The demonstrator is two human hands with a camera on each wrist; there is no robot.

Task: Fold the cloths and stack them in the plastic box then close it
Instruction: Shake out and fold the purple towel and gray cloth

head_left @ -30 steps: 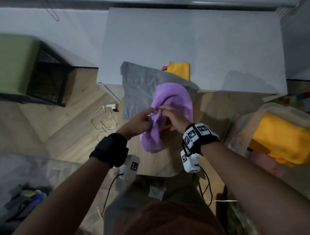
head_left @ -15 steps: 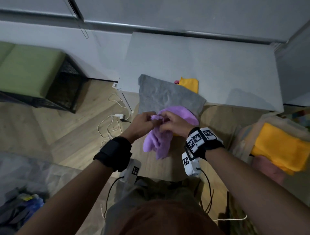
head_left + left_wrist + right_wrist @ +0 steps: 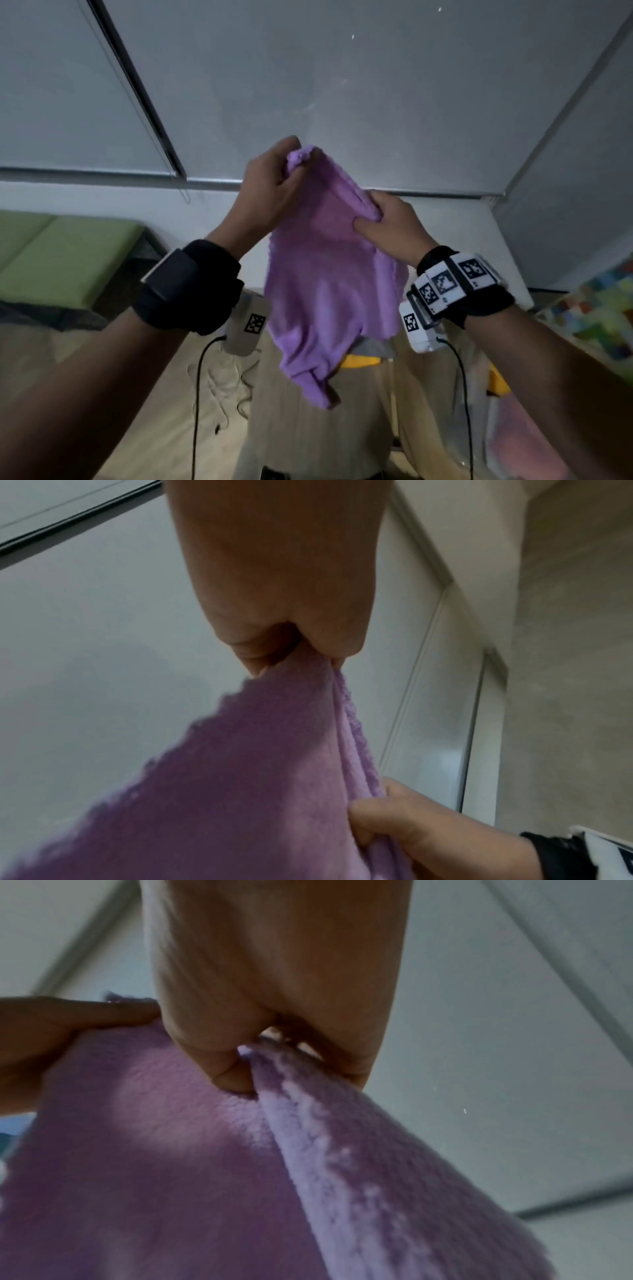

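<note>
A fluffy purple cloth (image 3: 322,281) hangs in the air in front of me, held up by both hands. My left hand (image 3: 274,181) pinches its top corner (image 3: 301,664), highest in the head view. My right hand (image 3: 383,219) grips the upper edge a little lower and to the right (image 3: 253,1058). The cloth drapes down between my wrists, bunched at its lower tip. Below it peek a grey cloth (image 3: 373,347) and a yellow cloth (image 3: 359,360). The clear plastic box (image 3: 513,428) sits low on the right with a yellow cloth (image 3: 496,382) inside.
A white table (image 3: 479,246) stands ahead against grey wall panels. A green-topped black crate (image 3: 65,253) is at the left. White cables (image 3: 222,383) lie on the wooden floor. A colourful mat (image 3: 596,318) shows at the right edge.
Both hands have lifted the purple cloth from table height up in front of the wall, and they have spread apart along its top edge. The head view has tilted upward.
</note>
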